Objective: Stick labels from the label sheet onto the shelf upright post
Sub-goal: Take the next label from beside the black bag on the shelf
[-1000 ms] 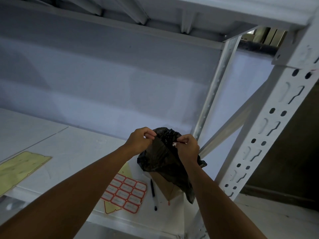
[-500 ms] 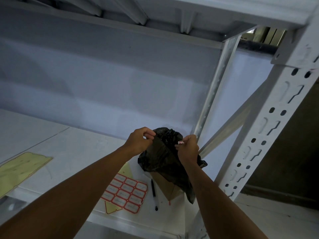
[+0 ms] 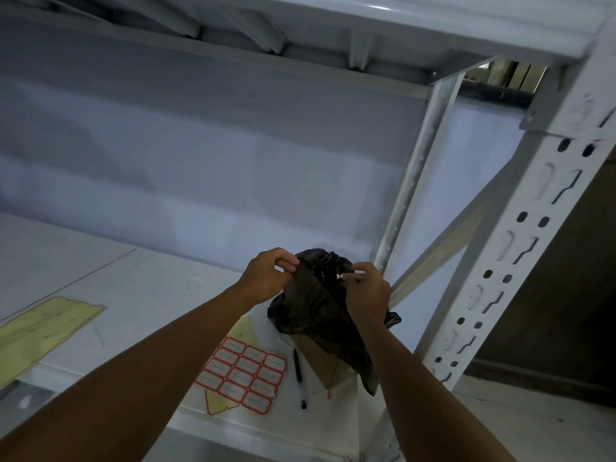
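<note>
A black plastic bag (image 3: 313,311) stands on the white shelf (image 3: 160,295), and both hands pinch its top edge. My left hand (image 3: 270,275) grips the bag's left rim. My right hand (image 3: 366,293) holds the right rim, with a small white scrap pinched at its fingertips. The label sheet (image 3: 245,375), white labels with red borders, lies flat on the shelf below my left forearm. The perforated white upright post (image 3: 506,258) rises at the right, close to my right hand.
A black pen (image 3: 299,378) lies right of the label sheet, beside a brown cardboard piece (image 3: 323,358) under the bag. Yellow backing paper (image 3: 40,331) lies at the far left. A rear post (image 3: 413,181) and a diagonal brace (image 3: 446,248) stand behind the bag.
Both hands stay on the bag's top edge and only their fingers have shifted slightly. The bag, label sheet and pen have not moved.
</note>
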